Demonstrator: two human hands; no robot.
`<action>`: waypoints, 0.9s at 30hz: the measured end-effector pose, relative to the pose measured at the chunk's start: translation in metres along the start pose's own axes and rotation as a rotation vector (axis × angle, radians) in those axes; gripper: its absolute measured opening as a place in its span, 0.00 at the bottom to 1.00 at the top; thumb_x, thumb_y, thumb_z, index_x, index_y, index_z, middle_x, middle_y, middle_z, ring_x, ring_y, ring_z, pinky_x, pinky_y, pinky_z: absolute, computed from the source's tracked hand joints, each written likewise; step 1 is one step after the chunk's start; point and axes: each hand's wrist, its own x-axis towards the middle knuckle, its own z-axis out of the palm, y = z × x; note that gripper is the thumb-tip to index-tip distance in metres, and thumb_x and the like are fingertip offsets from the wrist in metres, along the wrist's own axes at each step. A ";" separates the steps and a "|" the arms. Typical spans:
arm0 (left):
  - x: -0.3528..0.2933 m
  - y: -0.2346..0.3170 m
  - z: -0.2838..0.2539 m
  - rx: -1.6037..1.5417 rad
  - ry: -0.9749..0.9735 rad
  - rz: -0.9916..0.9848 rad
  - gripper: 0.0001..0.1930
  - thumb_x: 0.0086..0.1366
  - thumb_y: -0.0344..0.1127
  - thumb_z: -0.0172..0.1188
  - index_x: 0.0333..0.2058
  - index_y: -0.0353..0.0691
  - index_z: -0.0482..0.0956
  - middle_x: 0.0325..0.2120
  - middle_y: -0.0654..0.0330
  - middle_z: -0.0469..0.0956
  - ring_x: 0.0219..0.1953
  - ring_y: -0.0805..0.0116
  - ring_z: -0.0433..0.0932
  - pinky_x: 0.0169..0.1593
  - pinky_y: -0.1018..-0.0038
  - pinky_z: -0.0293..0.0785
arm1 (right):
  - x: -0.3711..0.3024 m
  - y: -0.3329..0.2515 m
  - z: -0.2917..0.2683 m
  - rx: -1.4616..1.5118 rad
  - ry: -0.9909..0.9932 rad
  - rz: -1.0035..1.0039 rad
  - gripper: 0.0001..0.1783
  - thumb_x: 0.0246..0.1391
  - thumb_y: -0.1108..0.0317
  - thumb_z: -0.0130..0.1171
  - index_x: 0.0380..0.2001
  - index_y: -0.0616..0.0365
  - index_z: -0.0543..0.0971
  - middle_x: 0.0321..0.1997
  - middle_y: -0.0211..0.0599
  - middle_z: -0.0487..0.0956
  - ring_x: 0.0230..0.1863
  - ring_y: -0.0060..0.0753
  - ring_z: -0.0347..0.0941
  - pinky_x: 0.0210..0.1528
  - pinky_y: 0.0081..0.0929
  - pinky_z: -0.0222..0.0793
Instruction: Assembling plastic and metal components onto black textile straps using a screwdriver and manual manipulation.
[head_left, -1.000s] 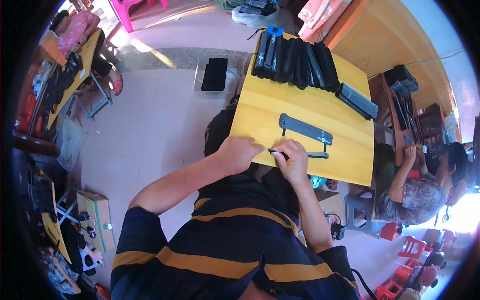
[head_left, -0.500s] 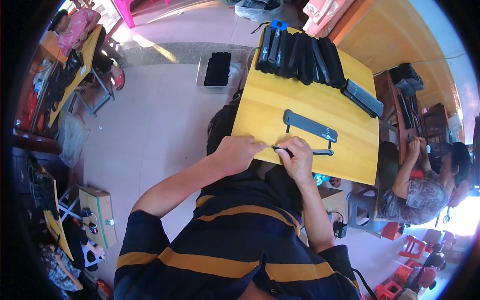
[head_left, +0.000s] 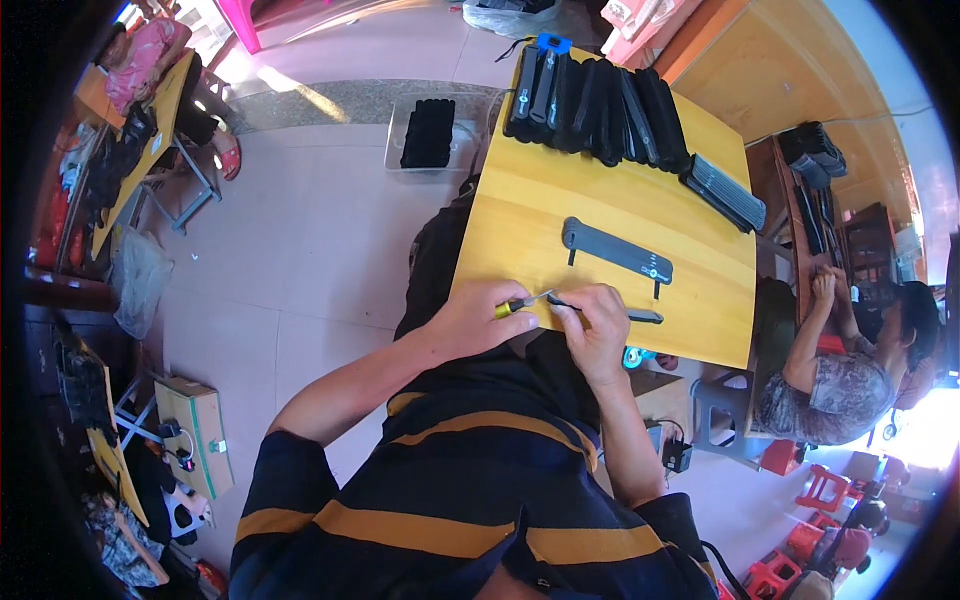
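My left hand (head_left: 468,320) is closed around a small yellow-handled tool (head_left: 509,308) with a thin metal tip. The tip meets the end of a narrow black strip (head_left: 643,316), which my right hand (head_left: 597,335) pinches near that end. The strip's other end sticks out to the right, just above the table's near edge. Beyond my hands a dark grey, round-ended flat piece (head_left: 615,250) lies on the yellow table (head_left: 700,310), with two short black tabs pointing toward me. What exactly the tip does at the strip is too small to make out.
A row of black and grey long pieces (head_left: 600,110) lines the table's far side, a blue item (head_left: 553,43) at its left end. To the right lies a grey stack (head_left: 722,195). A clear bin (head_left: 432,172) stands left of the table. Another person (head_left: 830,385) works at the right.
My left hand has turned, so the yellow handle and metal tip now show. The strip in my right hand has shifted slightly down and away from the grey piece.
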 end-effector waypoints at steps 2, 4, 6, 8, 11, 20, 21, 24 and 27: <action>0.004 0.005 0.007 -0.083 0.002 -0.025 0.15 0.66 0.41 0.69 0.44 0.36 0.85 0.32 0.57 0.84 0.34 0.69 0.82 0.40 0.70 0.76 | 0.002 -0.008 -0.006 -0.006 0.032 -0.007 0.10 0.45 0.75 0.75 0.32 0.56 0.84 0.32 0.37 0.82 0.36 0.44 0.79 0.39 0.38 0.74; 0.009 0.011 0.015 -0.164 0.002 -0.047 0.14 0.67 0.40 0.70 0.42 0.35 0.85 0.28 0.61 0.82 0.32 0.74 0.79 0.38 0.72 0.74 | 0.000 -0.011 -0.008 -0.013 0.068 -0.016 0.12 0.44 0.77 0.75 0.33 0.55 0.84 0.32 0.37 0.82 0.36 0.43 0.79 0.39 0.37 0.74; 0.011 0.013 0.023 -0.341 0.013 -0.102 0.10 0.68 0.37 0.69 0.39 0.35 0.85 0.26 0.69 0.78 0.30 0.80 0.73 0.35 0.75 0.71 | -0.002 -0.011 -0.008 0.016 0.104 -0.030 0.14 0.43 0.79 0.75 0.35 0.55 0.85 0.33 0.37 0.83 0.37 0.42 0.80 0.39 0.35 0.75; 0.015 0.008 0.032 -0.372 0.033 -0.099 0.08 0.69 0.35 0.68 0.39 0.36 0.86 0.25 0.71 0.77 0.29 0.82 0.71 0.33 0.77 0.68 | -0.006 -0.009 -0.006 0.021 0.116 -0.020 0.14 0.43 0.79 0.75 0.35 0.55 0.85 0.33 0.37 0.83 0.37 0.42 0.80 0.39 0.35 0.75; 0.016 0.009 0.036 -0.426 0.061 -0.109 0.06 0.71 0.34 0.66 0.39 0.37 0.86 0.23 0.74 0.74 0.27 0.85 0.68 0.30 0.80 0.64 | -0.007 -0.007 -0.006 0.033 0.128 -0.003 0.14 0.43 0.80 0.75 0.35 0.55 0.85 0.33 0.36 0.83 0.37 0.42 0.80 0.40 0.35 0.75; 0.021 0.011 0.035 -0.699 0.019 -0.276 0.05 0.70 0.33 0.63 0.36 0.39 0.82 0.20 0.73 0.72 0.18 0.86 0.65 0.21 0.82 0.59 | -0.008 -0.003 -0.006 0.116 0.089 0.023 0.14 0.44 0.79 0.75 0.36 0.56 0.86 0.35 0.37 0.84 0.39 0.41 0.81 0.41 0.33 0.76; 0.021 0.011 0.035 -0.748 0.009 -0.304 0.05 0.69 0.33 0.63 0.35 0.39 0.81 0.20 0.72 0.72 0.18 0.85 0.65 0.20 0.82 0.59 | -0.008 -0.004 -0.007 0.126 0.075 0.023 0.14 0.45 0.79 0.75 0.37 0.56 0.86 0.36 0.38 0.84 0.39 0.41 0.81 0.42 0.33 0.76; 0.023 0.010 0.036 -0.754 0.005 -0.295 0.04 0.68 0.32 0.62 0.34 0.40 0.81 0.20 0.72 0.71 0.18 0.85 0.65 0.20 0.82 0.58 | -0.008 -0.002 -0.009 0.155 0.064 0.032 0.11 0.48 0.77 0.74 0.37 0.57 0.86 0.36 0.39 0.84 0.39 0.42 0.81 0.42 0.34 0.76; 0.024 0.013 0.036 -0.781 -0.026 -0.290 0.04 0.68 0.31 0.62 0.33 0.40 0.80 0.20 0.72 0.71 0.18 0.85 0.65 0.21 0.82 0.58 | -0.009 0.001 -0.011 0.192 0.056 0.086 0.08 0.51 0.77 0.73 0.36 0.58 0.86 0.36 0.40 0.84 0.39 0.42 0.81 0.42 0.33 0.75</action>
